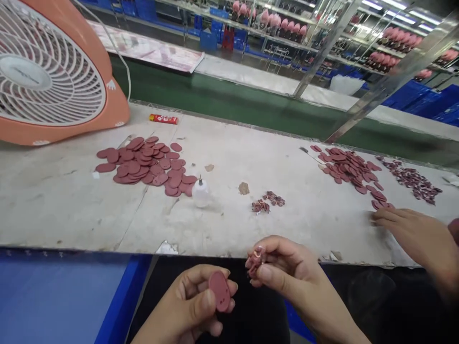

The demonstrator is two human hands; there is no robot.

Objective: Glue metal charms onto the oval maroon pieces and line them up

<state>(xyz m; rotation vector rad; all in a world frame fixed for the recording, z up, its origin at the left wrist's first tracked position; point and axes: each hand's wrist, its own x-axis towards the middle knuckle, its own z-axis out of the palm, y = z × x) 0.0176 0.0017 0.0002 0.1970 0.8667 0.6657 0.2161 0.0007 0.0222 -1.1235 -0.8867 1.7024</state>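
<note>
The left hand (186,298) curls around a pink oval pad (219,290), with the thumb on its face and the fingers behind it, firmly closed. The right hand (290,272) pinches a small crumpled maroon piece (255,263) between thumb and fingertips; the fingers hide part of it. Both hands are just beyond the near edge of the scuffed white bench (71,210).

On the bench lie a loose heap of oval pads (143,162), a small plastic bottle with a nozzle (200,192) touching that heap's edge, and a cluster of small pieces (268,203). A co-worker's hand (412,234) rests at a second heap of pads (349,169).

Risks: the small piece could slip from the narrow pinch and drop below the bench. A knocked bottle could spill onto the pads. An orange fan (53,71) stands close by; if running, which cannot be told, it could scatter light pieces.
</note>
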